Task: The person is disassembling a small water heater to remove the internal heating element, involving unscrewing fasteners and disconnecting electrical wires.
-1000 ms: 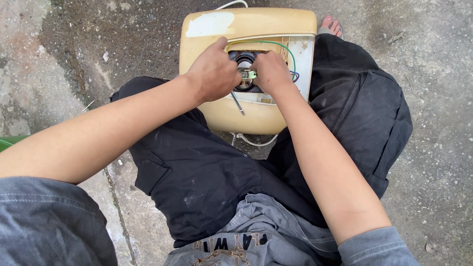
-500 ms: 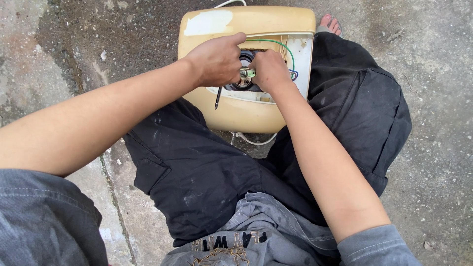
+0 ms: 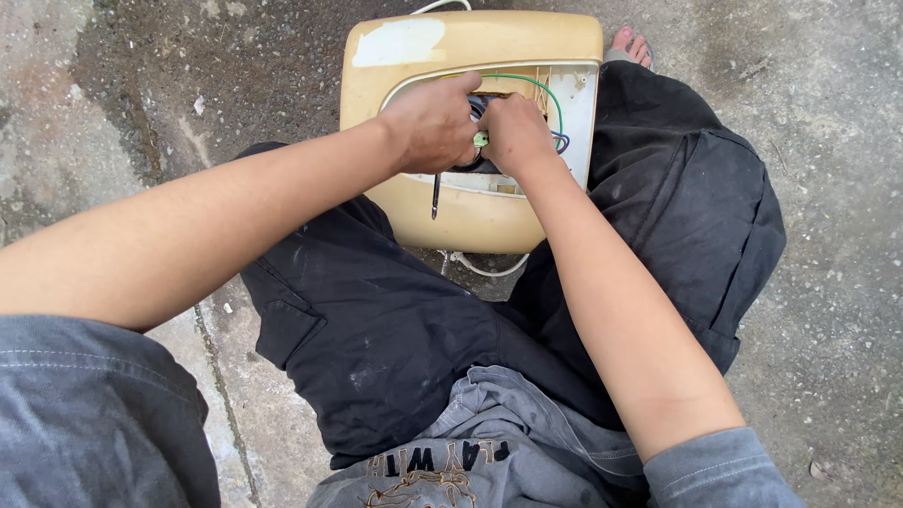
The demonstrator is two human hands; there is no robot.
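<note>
Item: yellowed plastic appliance casing (image 3: pixel 470 212), upper centre of the frame, lying on the concrete ground (image 3: pixel 113 113) between the person's legs. Rounded corners; a pale worn patch (image 3: pixel 400 42) at its upper left. A white inner panel (image 3: pixel 576 103) shows at its right side.

Opening: a cut-out in the casing's middle exposes a dark round part (image 3: pixel 475 108), mostly covered by both hands. A green wire (image 3: pixel 536 87) arcs over the panel from the opening; blue wires (image 3: pixel 562 141) sit just below it at the right edge. A small pale green piece (image 3: pixel 481 139) shows between the two hands.

Left hand (image 3: pixel 433 122): upper centre, curled over the left of the opening, fingers closed. A thin dark metal shaft (image 3: pixel 435 196) hangs down from under it across the casing's lower face; whether the hand grips it cannot be told for certain.

Right hand (image 3: pixel 513 132): just right of the left hand, touching it, fingers bent down into the opening. What it has hold of is hidden.

Surroundings: a white cord (image 3: pixel 484 268) loops under the casing's lower edge. Black trousers (image 3: pixel 376 320) fill the centre; a bare foot (image 3: pixel 632 42) shows at the upper right beside the casing. Grey sleeves at the lower left and lower right corners.
</note>
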